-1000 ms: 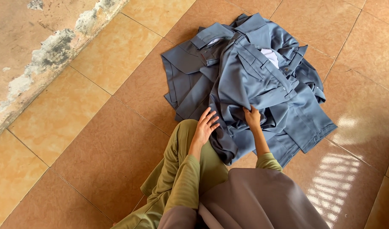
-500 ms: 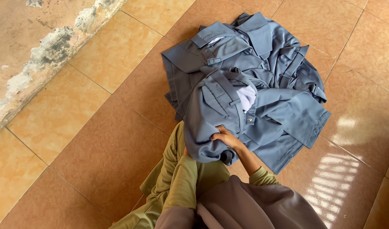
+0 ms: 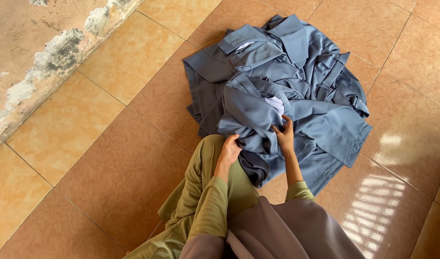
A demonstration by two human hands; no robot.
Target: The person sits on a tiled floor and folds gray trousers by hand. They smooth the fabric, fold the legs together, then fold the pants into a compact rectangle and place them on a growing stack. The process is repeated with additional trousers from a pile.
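Observation:
A heap of blue-grey garments (image 3: 297, 67) lies on the tiled floor in front of me. The nearest one, a blue-grey garment (image 3: 253, 115) with a white lining patch showing, is bunched up over my knee. My left hand (image 3: 229, 149) grips its near left edge, fingers curled into the cloth. Over on the right side of the same garment, my right hand (image 3: 284, 135) pinches the fabric just below the white patch. Both arms wear olive-green sleeves.
Glossy orange-brown floor tiles (image 3: 109, 158) surround the heap. A worn, peeling wall base (image 3: 47, 62) runs along the upper left. My olive-green trouser leg (image 3: 201, 192) and a grey-brown cloth (image 3: 287, 230) fill the bottom middle. Sunlight glares on the tiles at the right.
The top garment has been pulled off the heap toward my knee and bunched. My left hand came back into view gripping its edge, and my right hand shifted up near the white patch.

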